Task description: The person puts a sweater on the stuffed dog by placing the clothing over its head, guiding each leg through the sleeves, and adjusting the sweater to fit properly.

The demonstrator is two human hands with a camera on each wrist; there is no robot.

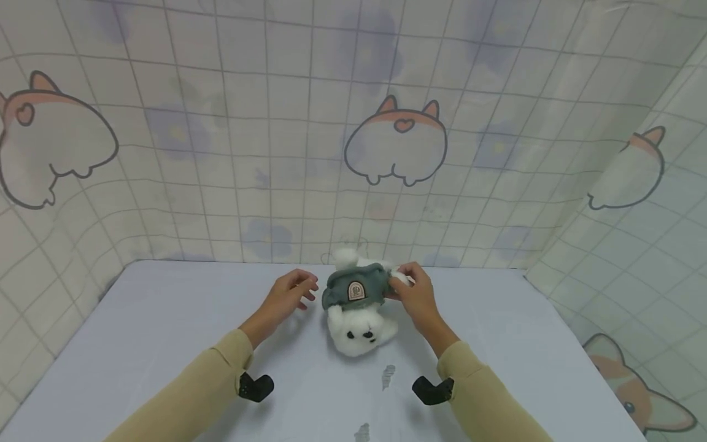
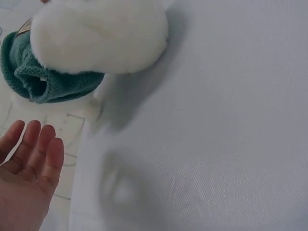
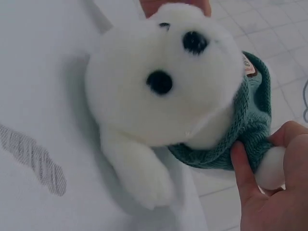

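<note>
Fingers [image 3: 243, 168] pinched at a green sleeve [image 3: 259, 146]; stuffed toy [image 1: 356, 334], white, one

Toy: placed face up at the far side of the white table [image 1: 182, 344], head toward the wearer, feet toward the far edge. Whether the feet overhang that edge cannot be told. Dressed in a green knitted sweater [image 1: 336, 293], on which a small patch [image 1: 356, 290] is fixed.

Right hand [image 1: 418, 301]: fingers narrowed around the sleeve, by which the sweater is held at the toy's side; a white paw [image 3: 274, 166] is seen at the cuff, between the fingers.

Left hand [image 1: 284, 298]: fingers loosely straight and slightly spread, nothing held; stationed just beside the sweater, not touching. An open armhole [image 2: 36, 86] is shown facing this side, with no paw visible in its mouth.

Hazards, as judged: the toy may be rolled or dragged if the sleeve is pulled while its other side is left unsteadied. The knit may be stretched if the paw is caught in the cuff. The feet may be tipped over the far edge by a push away from the wearer.
</note>
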